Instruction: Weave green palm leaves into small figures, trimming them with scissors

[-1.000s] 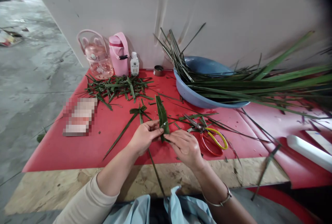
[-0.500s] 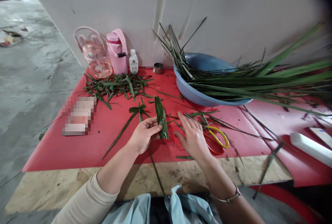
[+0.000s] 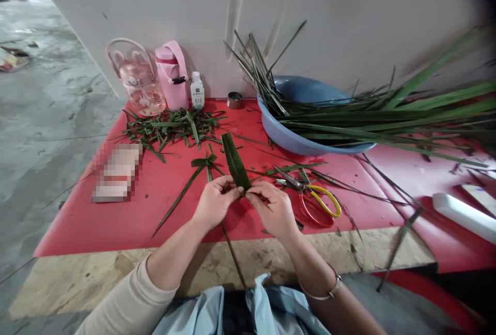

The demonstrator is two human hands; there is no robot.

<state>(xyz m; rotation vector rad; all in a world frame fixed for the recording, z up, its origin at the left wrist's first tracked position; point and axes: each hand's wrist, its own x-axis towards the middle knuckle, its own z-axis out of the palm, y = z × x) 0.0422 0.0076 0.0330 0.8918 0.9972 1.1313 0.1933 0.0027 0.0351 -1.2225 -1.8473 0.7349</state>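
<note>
A short, wide piece of green leaf (image 3: 234, 162) stands tilted above the red table cover. My left hand (image 3: 217, 199) pinches its lower end between thumb and fingers. Close beside it, my right hand (image 3: 273, 206) grips the same end, the fingertips of both hands almost meeting. Behind my left hand lies a knotted leaf figure (image 3: 204, 162) with long strips spreading from it. Scissors (image 3: 310, 190) with one red and one yellow handle lie to the right of my right hand, among loose leaf strips.
A blue basin (image 3: 279, 131) holds long leaves that jut far to the right. Cut leaf scraps (image 3: 174, 127) are heaped before a clear pink jug (image 3: 141, 84), a pink bottle (image 3: 172, 79) and a small white bottle (image 3: 197, 91). A small round tin (image 3: 234, 100) stands by the wall.
My right hand has come left from near the scissors and closed on the lower end of the leaf piece. The leaf now leans further left, and the scissors are uncovered.
</note>
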